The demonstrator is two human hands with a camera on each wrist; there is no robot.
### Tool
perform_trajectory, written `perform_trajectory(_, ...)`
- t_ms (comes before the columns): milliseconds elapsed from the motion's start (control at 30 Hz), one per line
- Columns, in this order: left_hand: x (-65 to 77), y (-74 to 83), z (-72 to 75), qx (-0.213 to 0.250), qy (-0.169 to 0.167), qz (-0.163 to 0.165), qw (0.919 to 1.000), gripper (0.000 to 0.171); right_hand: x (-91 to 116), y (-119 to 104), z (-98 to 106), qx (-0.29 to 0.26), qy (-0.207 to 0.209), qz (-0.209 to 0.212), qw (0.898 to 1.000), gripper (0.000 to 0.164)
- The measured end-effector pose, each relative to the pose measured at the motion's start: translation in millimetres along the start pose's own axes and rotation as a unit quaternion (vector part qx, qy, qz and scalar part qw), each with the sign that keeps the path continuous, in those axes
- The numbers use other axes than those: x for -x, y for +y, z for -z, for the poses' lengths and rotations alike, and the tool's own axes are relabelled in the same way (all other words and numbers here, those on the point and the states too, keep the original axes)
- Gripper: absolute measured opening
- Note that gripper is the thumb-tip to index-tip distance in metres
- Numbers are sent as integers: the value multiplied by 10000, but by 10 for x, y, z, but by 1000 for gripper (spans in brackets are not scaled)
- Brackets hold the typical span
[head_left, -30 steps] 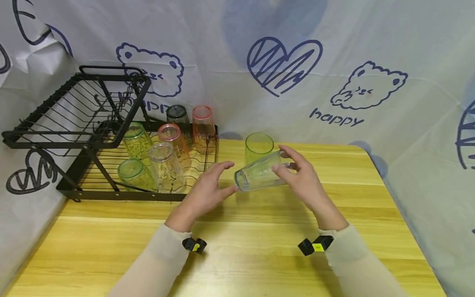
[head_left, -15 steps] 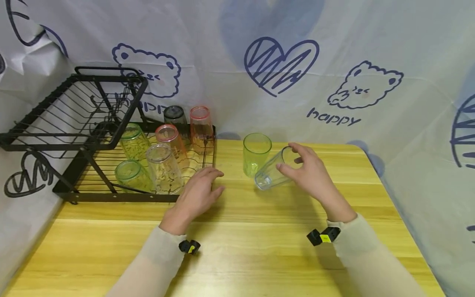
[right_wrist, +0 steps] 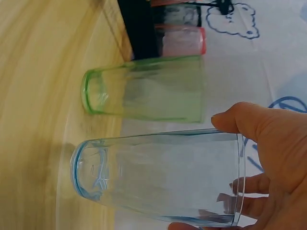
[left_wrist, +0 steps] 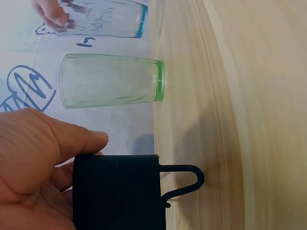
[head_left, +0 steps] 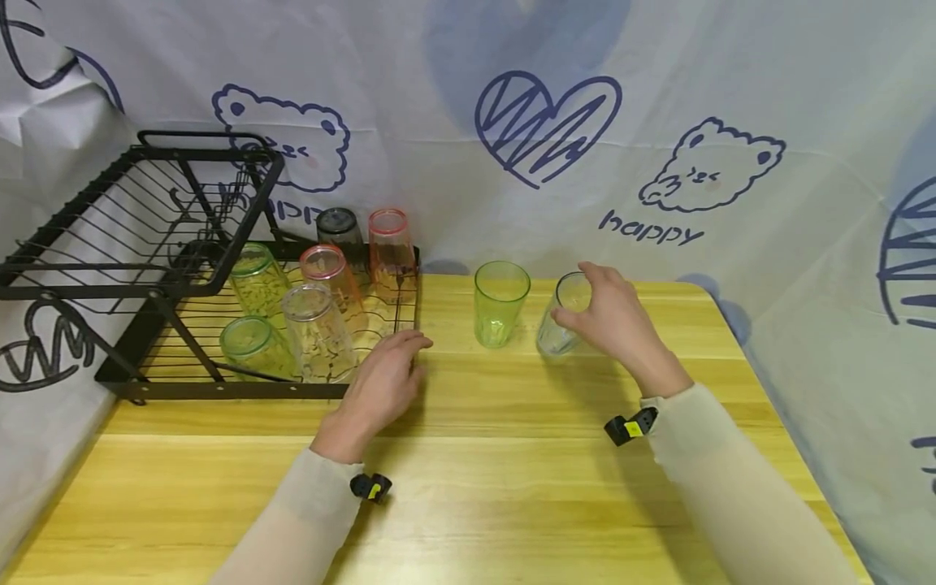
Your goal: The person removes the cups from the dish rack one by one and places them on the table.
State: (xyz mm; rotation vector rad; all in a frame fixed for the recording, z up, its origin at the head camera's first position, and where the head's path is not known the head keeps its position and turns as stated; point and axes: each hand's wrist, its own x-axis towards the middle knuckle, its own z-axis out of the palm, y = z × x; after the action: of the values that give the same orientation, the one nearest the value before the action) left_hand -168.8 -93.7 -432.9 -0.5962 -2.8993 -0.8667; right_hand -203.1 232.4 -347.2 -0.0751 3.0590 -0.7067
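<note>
My right hand [head_left: 617,325] grips a clear bluish drinking glass [right_wrist: 158,177] near its rim, thumb on one side and fingers on the other. The glass is upright, mouth up, its base close over or at the tabletop. Just left of it a green drinking glass [head_left: 500,305] stands upright on the table, apart from the bluish one. My left hand [head_left: 380,390] is loosely bent with nothing in it, beside the front right corner of the black dish rack [head_left: 241,390]. In the left wrist view the thumb [left_wrist: 88,141] lies right by the rack's end.
Several upside-down glasses fill the rack's lower level, among them a red one [head_left: 391,252], a dark one [head_left: 340,231] and a clear one [head_left: 318,333]. The rack's upper wire shelf [head_left: 146,211] overhangs its left part. A printed cloth [head_left: 439,162] hangs behind the wooden table [head_left: 497,487].
The bluish glass has gone from tilted between both hands to upright, right of the green glass, in my right hand. My left hand has drawn back left towards the rack.
</note>
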Motion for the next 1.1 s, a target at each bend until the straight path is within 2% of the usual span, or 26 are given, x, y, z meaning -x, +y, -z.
perform_trajectory(200, 2, -18, -12, 35, 23, -40, 10000, 37, -141, 25, -66, 105, -96, -79, 9999, 88)
perform_trajectory(667, 6, -20, -28, 73, 65, -29, 9999, 37, -288, 59, -175, 224, -230, 39, 9995, 87)
perform_trajectory(1100, 1, -24, -15, -5, 56, -12, 10000, 36, -370, 52, -149, 247, -453, 75, 9986, 88)
